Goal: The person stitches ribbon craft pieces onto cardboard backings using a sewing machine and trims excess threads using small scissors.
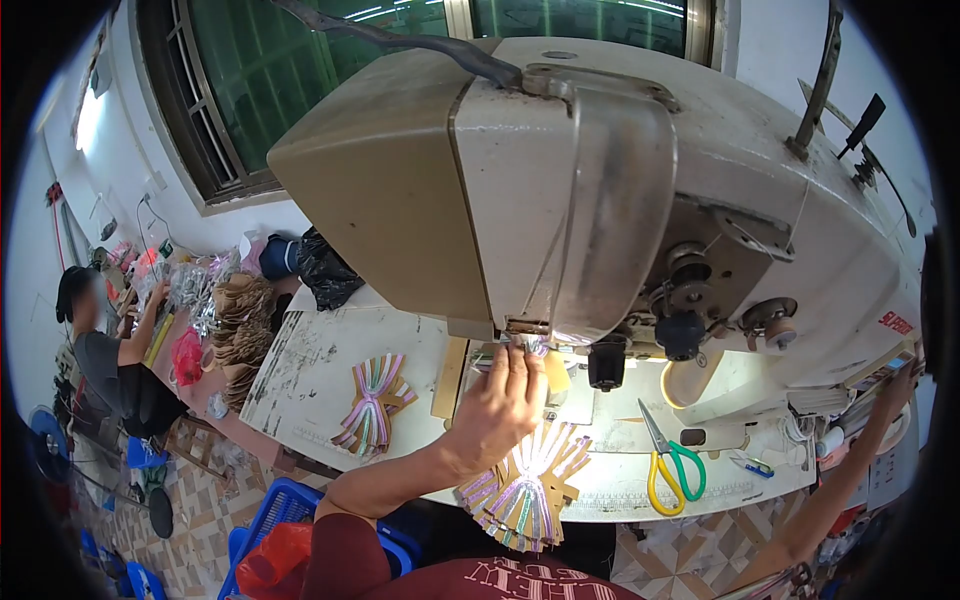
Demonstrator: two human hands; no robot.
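Under the needle area of the large sewing machine (520, 180), my left hand (510, 390) reaches in with its fingers close together, and their tips and whatever they press on are hard to see. A fanned bundle of shiny striped strips (525, 490) lies at the table's front edge, just below that hand. Another bow-shaped bundle of strips (374, 404) rests on the white table (300, 370) to the left. My right hand (897, 385) is at the machine's far right end, beside its base; its fingers are too small and dark to make out.
Scissors (668, 465) with yellow and green handles and a small blue tool (753, 465) lie right of the bundle. Stacked brown pieces (240, 330) and a black bag (328, 270) stand left. A person (110, 360) works at far left. Blue basket (275, 510) below.
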